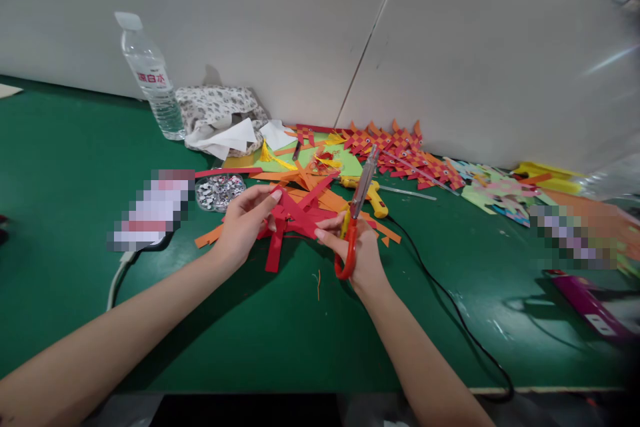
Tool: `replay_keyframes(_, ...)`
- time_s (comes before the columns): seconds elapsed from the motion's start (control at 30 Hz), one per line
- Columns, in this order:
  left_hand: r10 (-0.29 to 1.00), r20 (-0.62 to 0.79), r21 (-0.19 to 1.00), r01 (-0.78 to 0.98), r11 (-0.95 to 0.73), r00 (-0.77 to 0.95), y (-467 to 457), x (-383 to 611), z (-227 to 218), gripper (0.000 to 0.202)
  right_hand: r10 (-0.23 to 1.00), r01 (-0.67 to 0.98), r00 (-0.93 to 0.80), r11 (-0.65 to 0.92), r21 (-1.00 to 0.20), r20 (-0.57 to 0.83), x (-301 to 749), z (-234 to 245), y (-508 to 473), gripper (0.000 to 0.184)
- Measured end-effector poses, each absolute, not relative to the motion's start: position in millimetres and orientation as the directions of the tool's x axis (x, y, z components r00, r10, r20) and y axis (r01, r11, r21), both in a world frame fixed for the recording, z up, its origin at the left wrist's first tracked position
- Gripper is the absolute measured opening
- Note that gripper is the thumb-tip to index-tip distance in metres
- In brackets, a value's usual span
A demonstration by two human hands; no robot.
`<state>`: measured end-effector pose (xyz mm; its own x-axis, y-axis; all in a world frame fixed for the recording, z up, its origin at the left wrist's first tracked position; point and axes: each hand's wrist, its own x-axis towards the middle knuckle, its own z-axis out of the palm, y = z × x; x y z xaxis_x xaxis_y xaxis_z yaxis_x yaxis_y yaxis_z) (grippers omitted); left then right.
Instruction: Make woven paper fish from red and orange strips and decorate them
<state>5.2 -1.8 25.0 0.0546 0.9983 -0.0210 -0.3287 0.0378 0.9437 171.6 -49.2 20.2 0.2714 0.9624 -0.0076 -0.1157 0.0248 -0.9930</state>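
On the green tabletop (280, 340), at the far left, lies a phone (155, 210) with its screen blurred, a pale cable (117, 280) running from its near end. Behind it a water bottle (153, 83) stands close to the wall, and just right of that sits a patterned pouch (220, 103) with a white tissue (233, 140) on its front. Nearer, a small clear tray (220, 192) of googly eyes lies just behind the left hand (245, 223).

The left hand is pinched, thumb against fingers, on the left part of some red paper (300, 213). This paper lies between the two hands, touching both, in front of a heap of orange strips (327, 199); a red strip points down from it toward the near edge.

The right hand (365, 247) has its thumb on the paper's right end and is also closed around scissors (363, 187), whose blades point up and away while the red handle hangs beside the palm. Just behind this hand lies a yellow glue gun (376, 199), its black cord (435, 273) trailing to the near edge. Beyond are woven paper fish (395, 147) in a pile along the wall, then pastel paper pieces (493, 187), and at far right a purple box (590, 307).
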Motion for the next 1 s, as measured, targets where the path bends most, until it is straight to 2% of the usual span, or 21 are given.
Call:
replay_keyframes(0.27,0.998,-0.035,0.962,-0.268,0.048,0.053,0,4,28,0.027,0.962,-0.124,0.274,0.029,-0.992,-0.006,172,21,-50,0.041)
replay_keyframes(0.4,0.979,-0.027,0.993,-0.105,0.049,0.201,-3,5,25,0.026,0.958,-0.135,0.288,0.032,-0.990,-0.009,172,21,-51,0.041)
replay_keyframes(0.5,0.896,0.072,0.977,0.151,-0.153,0.438,-10,6,19,0.023,0.959,-0.148,0.284,0.037,-0.988,-0.006,172,20,-51,0.042)
replay_keyframes(0.6,0.810,0.142,0.877,0.307,-0.370,0.570,-16,7,16,0.022,0.969,-0.168,0.249,0.040,-0.985,-0.003,170,19,-51,0.044)
replay_keyframes(0.73,0.808,0.156,0.858,0.327,-0.396,0.569,-18,7,17,0.023,0.975,-0.195,0.221,0.033,-0.980,-0.011,167,19,-52,0.043)
replay_keyframes(1.0,0.821,0.053,0.943,0.241,-0.228,0.569,-16,8,13,0.023,0.978,-0.204,0.206,0.018,-0.979,-0.025,166,22,-53,0.038)
